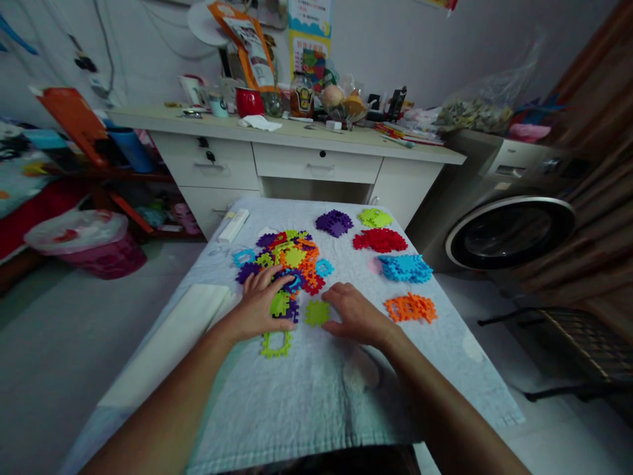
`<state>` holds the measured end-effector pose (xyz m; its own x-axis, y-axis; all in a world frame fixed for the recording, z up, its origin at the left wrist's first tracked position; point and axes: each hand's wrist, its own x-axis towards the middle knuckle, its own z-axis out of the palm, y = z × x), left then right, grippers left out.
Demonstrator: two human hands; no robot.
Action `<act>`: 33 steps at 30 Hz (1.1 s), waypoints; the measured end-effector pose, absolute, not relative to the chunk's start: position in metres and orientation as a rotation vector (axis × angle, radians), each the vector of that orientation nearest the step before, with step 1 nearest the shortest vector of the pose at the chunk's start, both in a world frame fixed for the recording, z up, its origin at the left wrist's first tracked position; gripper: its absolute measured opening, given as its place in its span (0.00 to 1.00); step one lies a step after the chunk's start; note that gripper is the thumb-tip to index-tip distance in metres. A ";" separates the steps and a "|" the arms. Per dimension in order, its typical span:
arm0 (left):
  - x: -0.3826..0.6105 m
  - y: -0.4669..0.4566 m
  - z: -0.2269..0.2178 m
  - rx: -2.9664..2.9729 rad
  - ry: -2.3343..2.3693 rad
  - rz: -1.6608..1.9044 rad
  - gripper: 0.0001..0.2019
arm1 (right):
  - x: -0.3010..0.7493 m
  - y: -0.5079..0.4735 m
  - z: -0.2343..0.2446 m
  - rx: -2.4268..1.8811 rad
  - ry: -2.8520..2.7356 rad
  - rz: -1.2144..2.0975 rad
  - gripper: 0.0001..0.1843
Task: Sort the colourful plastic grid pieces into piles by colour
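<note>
A mixed pile of coloured interlocking plastic puzzle pieces (295, 257) lies on the cloth-covered table. My left hand (260, 300) rests at the pile's near left side, fingers spread, with a green piece (279, 304) between its thumb and forefinger. Just below that hand lies a green frame-shaped piece (275, 344). My right hand (353, 310) is at the right edge of a flat green square piece (316, 313). Its thumb and fingers are apart; whether they touch the piece I cannot tell.
Single-colour heaps lie to the right: purple (335, 223), green (375, 218), red (380, 240), blue (405, 268) and orange (411, 308). A white box (234, 226) sits at the far left. Beyond stand a cluttered desk (316, 138) and a washing machine (499, 198).
</note>
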<state>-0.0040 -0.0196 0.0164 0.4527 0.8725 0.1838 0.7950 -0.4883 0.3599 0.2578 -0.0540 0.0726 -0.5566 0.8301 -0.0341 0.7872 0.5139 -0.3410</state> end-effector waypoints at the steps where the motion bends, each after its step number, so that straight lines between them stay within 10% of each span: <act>1: -0.005 -0.020 0.017 2.481 1.439 0.496 0.47 | 0.252 -0.053 0.068 -1.393 -2.632 0.479 0.28; 12: -0.008 -0.024 0.024 2.464 1.498 0.472 0.47 | 0.254 -0.048 0.051 -1.226 -2.349 0.637 0.12; 22: -0.011 -0.043 0.050 2.347 1.418 -0.021 0.67 | 0.267 -0.039 0.031 -1.635 -1.960 0.503 0.15; 33: -0.003 -0.045 0.046 2.398 1.466 0.045 0.58 | 0.277 -0.040 0.034 -1.697 -2.279 0.437 0.32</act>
